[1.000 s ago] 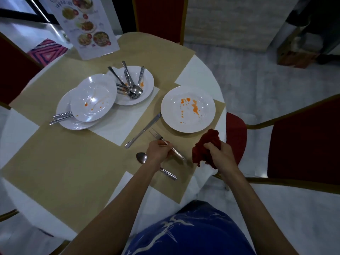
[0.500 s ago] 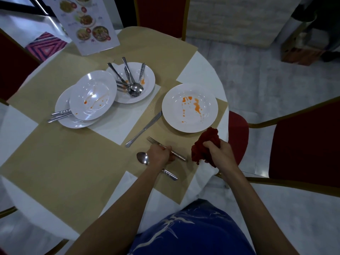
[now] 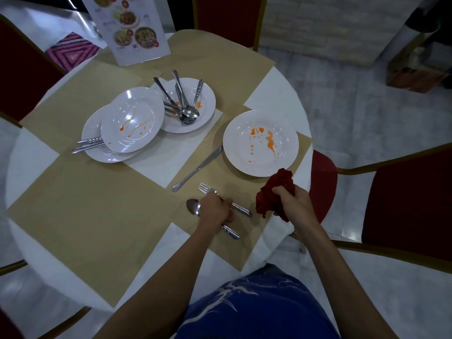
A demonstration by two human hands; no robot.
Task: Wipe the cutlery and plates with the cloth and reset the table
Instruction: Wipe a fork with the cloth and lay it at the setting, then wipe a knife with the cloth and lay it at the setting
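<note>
My left hand (image 3: 215,209) grips a fork (image 3: 208,188) by the middle of its handle, low over the tan placemat (image 3: 97,216). A spoon (image 3: 193,207) lies under that hand. My right hand (image 3: 292,200) clutches a crumpled red cloth (image 3: 276,187) just right of the fork's handle end. A knife (image 3: 198,168) lies diagonally beyond the fork. A white plate (image 3: 260,143) with orange stains sits ahead of the cloth. Two stacked stained plates (image 3: 132,119) lie at the left with cutlery between them. Another plate (image 3: 205,94) holds several spoons and forks.
A menu card (image 3: 132,28) stands at the table's far side. Red chairs with gold frames surround the round white table (image 3: 31,152): one at the right (image 3: 411,196), one at the far side (image 3: 227,18), one at the left (image 3: 22,69). The near table edge is by my body.
My left hand has turned the fork slightly and slid it nearer to me. The cloth hand stays almost still. The view has shifted a little.
</note>
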